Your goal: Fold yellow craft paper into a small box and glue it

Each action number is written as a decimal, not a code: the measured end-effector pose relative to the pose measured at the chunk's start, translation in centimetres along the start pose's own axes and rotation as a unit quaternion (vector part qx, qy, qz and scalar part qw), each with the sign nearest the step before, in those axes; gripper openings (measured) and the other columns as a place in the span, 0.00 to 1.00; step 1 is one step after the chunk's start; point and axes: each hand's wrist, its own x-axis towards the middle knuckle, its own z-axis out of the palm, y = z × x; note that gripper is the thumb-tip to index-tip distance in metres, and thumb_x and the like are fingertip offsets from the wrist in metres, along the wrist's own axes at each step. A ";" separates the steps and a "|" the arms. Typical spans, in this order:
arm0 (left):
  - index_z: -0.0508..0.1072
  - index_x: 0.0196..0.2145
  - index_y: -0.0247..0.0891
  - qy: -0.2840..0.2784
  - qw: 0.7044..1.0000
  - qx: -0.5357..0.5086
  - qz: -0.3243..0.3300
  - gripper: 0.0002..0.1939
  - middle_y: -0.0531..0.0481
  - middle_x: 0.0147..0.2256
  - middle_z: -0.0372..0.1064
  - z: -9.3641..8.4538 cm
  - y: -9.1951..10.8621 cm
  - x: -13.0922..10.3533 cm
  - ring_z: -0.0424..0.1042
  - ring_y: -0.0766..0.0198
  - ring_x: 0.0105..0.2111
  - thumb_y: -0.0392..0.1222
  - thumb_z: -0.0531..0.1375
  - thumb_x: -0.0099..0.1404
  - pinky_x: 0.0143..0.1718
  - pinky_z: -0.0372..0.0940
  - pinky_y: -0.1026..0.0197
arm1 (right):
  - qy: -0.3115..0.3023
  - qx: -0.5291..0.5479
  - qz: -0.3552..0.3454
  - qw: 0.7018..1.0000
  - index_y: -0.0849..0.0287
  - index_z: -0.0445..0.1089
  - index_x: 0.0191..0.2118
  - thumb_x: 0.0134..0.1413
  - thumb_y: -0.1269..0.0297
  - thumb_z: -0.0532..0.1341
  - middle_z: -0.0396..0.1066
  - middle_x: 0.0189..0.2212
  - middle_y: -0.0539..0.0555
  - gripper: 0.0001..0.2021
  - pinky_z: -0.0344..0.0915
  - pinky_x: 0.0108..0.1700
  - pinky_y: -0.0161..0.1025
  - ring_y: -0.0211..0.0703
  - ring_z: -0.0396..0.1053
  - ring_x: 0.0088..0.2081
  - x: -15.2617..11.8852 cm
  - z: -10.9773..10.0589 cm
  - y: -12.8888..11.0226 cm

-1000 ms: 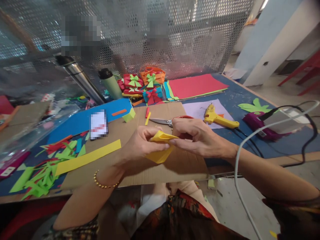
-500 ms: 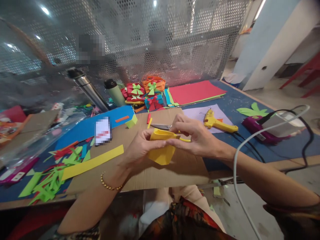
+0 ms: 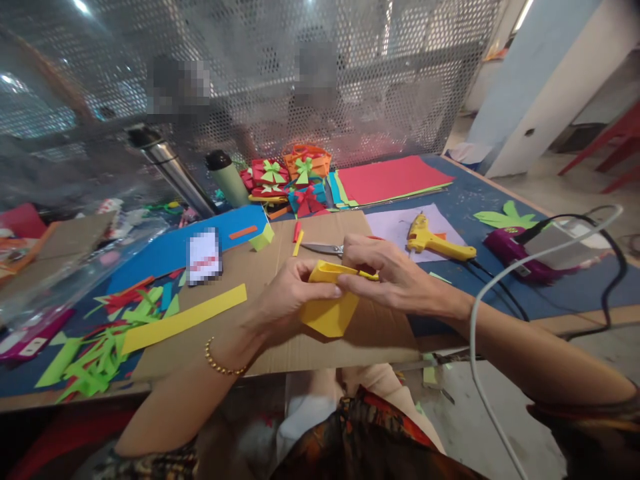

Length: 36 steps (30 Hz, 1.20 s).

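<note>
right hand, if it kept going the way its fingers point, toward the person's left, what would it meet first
Probably the left hand: the right hand points its fingers at it across the folded yellow paper piece that both pinch. Their fingertips look nearly touching, though depth is unclear.

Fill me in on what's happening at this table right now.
A person is shaping a small yellow paper box with both bare hands above a sheet of cardboard. The left hand grips its side, and the right hand pinches the open top rim. Scissors and a yellow glue gun lie just beyond, with a yellow paper strip to the left.
</note>
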 end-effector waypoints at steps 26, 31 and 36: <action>0.76 0.43 0.43 0.254 0.379 0.665 0.592 0.07 0.53 0.34 0.74 -1.2 -0.4 0.3 0.69 0.61 0.38 0.35 0.63 0.69 0.47 0.56 0.54 | 0.011 0.260 0.258 0.930 0.59 0.66 0.19 0.51 0.33 0.63 0.64 0.18 0.50 0.31 0.55 0.28 0.35 0.34 0.59 0.24 -0.1 0.5 0.8; 0.77 0.40 0.39 0.227 0.321 0.688 0.610 0.06 0.51 0.33 0.73 -0.1 -0.6 0.4 0.68 0.61 0.38 0.31 0.61 0.69 0.45 0.55 0.56 | 0.009 0.331 0.314 0.890 0.59 0.68 0.24 0.40 0.43 0.72 0.63 0.18 0.47 0.23 0.53 0.25 0.36 0.33 0.58 0.22 0.0 1.5 1.0; 0.77 0.52 0.40 0.237 0.394 0.687 0.563 0.15 0.46 0.43 0.75 0.2 -1.1 0.1 0.70 0.58 0.46 0.32 0.58 0.71 0.51 0.55 0.53 | 0.060 0.349 0.315 0.880 0.60 0.72 0.28 0.40 0.52 0.72 0.64 0.20 0.46 0.17 0.50 0.25 0.35 0.32 0.56 0.22 -0.3 1.0 2.1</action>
